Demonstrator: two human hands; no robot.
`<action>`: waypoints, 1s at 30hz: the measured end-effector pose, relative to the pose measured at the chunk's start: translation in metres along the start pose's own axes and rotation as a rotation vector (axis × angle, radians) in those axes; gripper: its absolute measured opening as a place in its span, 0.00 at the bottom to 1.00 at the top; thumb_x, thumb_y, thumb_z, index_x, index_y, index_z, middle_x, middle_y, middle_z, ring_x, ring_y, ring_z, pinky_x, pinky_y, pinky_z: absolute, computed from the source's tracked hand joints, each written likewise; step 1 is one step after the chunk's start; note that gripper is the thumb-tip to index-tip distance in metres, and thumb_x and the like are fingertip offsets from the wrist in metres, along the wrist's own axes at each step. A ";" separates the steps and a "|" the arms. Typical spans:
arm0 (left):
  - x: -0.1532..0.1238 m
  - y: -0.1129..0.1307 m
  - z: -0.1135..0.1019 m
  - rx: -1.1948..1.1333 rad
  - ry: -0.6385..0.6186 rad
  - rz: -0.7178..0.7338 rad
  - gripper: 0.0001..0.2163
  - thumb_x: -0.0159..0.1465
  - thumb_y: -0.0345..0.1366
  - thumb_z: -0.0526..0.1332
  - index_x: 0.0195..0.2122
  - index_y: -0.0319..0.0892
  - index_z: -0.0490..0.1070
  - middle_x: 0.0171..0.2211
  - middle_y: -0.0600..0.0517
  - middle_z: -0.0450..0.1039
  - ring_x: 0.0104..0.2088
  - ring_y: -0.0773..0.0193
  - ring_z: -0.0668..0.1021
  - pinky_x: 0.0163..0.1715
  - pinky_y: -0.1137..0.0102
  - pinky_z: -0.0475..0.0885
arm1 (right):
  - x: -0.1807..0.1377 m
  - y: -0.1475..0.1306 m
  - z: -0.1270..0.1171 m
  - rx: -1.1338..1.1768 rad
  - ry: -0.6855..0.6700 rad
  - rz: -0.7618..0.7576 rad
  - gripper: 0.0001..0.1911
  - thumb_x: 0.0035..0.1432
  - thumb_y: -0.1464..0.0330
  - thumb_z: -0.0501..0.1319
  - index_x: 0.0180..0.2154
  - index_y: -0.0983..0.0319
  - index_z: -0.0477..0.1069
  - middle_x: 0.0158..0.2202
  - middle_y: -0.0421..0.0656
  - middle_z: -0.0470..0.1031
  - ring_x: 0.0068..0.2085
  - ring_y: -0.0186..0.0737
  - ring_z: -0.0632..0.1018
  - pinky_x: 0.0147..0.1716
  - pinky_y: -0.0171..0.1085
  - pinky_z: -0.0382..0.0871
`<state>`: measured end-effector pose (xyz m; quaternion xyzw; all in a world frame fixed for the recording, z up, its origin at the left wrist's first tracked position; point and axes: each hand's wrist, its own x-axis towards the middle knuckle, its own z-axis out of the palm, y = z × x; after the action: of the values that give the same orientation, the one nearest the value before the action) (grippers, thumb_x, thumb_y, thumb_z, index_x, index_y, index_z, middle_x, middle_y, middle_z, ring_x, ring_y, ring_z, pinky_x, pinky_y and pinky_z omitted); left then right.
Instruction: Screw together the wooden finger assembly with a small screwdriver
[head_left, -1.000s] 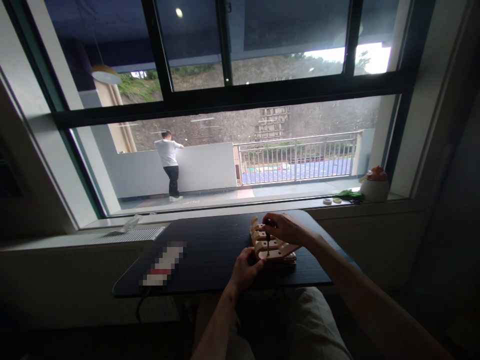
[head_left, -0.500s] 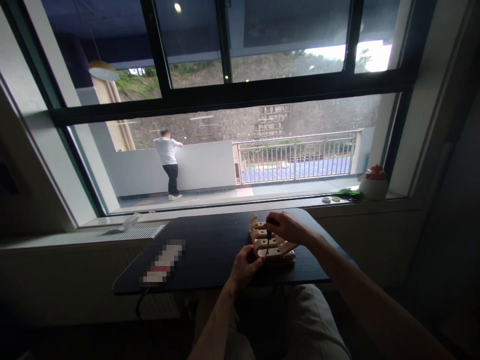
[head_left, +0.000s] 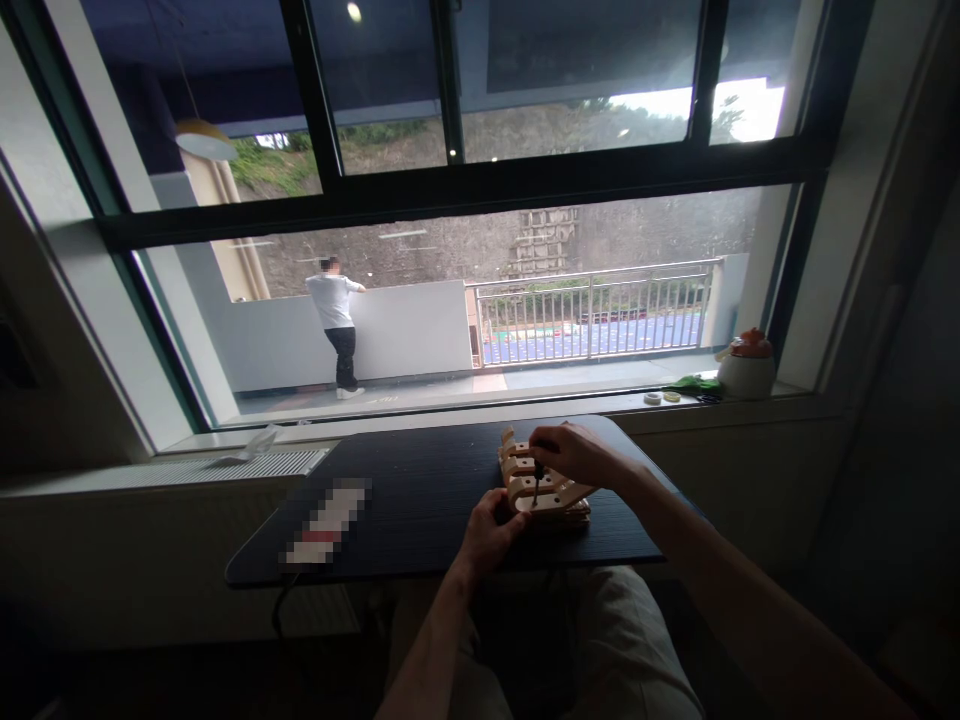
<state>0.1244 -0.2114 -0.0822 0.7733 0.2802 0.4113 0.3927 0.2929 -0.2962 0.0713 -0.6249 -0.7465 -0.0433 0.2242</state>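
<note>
Not much has changed since a second ago, honestly. My right hand [head_left: 577, 455] is still wrapped around the dark handle of the little screwdriver [head_left: 535, 480], which stands upright with its tip down in the top of the wooden piece [head_left: 551, 495]. My left hand [head_left: 491, 535] is still curled against the near left corner of that wooden piece, fingers closed on its edge, bracing it. The piece sits flat on the dark table [head_left: 420, 490], toward the right end and close to the near edge, same spot as before. The only real difference is that everything sits a touch higher in view now, so my head tipped a bit; the hands themselves barely shifted. Outside the window, the person in the white shirt [head_left: 335, 320] is leaning on the balcony wall just like earlier.
</note>
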 end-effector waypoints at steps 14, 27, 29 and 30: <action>-0.001 0.007 -0.001 -0.014 -0.002 -0.002 0.11 0.54 0.39 0.63 0.36 0.39 0.70 0.32 0.52 0.71 0.33 0.65 0.71 0.35 0.73 0.67 | 0.002 0.005 0.009 0.009 0.025 0.043 0.14 0.58 0.58 0.52 0.40 0.58 0.69 0.27 0.39 0.74 0.27 0.34 0.71 0.26 0.32 0.54; 0.000 0.001 0.001 -0.058 -0.009 -0.008 0.12 0.54 0.40 0.63 0.37 0.39 0.70 0.33 0.52 0.72 0.34 0.65 0.72 0.34 0.73 0.67 | 0.002 0.005 0.015 0.027 0.049 0.077 0.17 0.57 0.55 0.52 0.33 0.60 0.71 0.23 0.39 0.72 0.24 0.33 0.69 0.24 0.32 0.54; 0.000 0.002 0.000 -0.055 -0.008 -0.009 0.11 0.54 0.39 0.63 0.36 0.39 0.70 0.33 0.52 0.71 0.33 0.65 0.72 0.34 0.73 0.67 | 0.003 0.004 0.014 0.010 0.055 0.072 0.17 0.57 0.54 0.53 0.33 0.60 0.71 0.23 0.39 0.73 0.24 0.33 0.69 0.24 0.32 0.53; -0.001 0.003 0.000 -0.050 -0.005 -0.009 0.11 0.54 0.39 0.63 0.36 0.39 0.70 0.33 0.52 0.71 0.33 0.65 0.72 0.34 0.73 0.67 | 0.004 0.004 0.013 0.014 0.058 0.062 0.17 0.57 0.55 0.53 0.34 0.59 0.71 0.24 0.39 0.73 0.24 0.33 0.69 0.25 0.32 0.53</action>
<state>0.1246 -0.2134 -0.0800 0.7628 0.2725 0.4146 0.4147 0.2928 -0.2877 0.0605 -0.6447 -0.7203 -0.0493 0.2512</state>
